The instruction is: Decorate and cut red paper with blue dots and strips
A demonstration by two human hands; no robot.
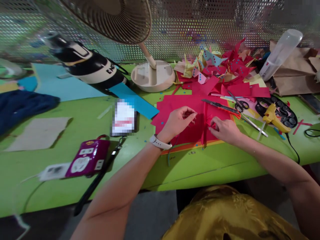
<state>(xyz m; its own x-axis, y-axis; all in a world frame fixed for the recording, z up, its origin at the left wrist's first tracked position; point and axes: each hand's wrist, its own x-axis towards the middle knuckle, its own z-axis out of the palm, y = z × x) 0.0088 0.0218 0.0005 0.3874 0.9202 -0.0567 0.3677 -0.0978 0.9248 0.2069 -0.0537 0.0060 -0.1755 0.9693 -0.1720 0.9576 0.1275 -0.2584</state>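
Pinching folded paper [209, 120] in the right hand [224, 130], with the left hand [177, 122] narrow over red sheets [172, 101], unclear if gripping anything, near a knife [221, 108].

L hand [178, 121] curled, R hand [223, 129] ditto (arms [117, 186] fwd)

Left hand [175, 122], right hand [225, 130] over red paper [172, 102]
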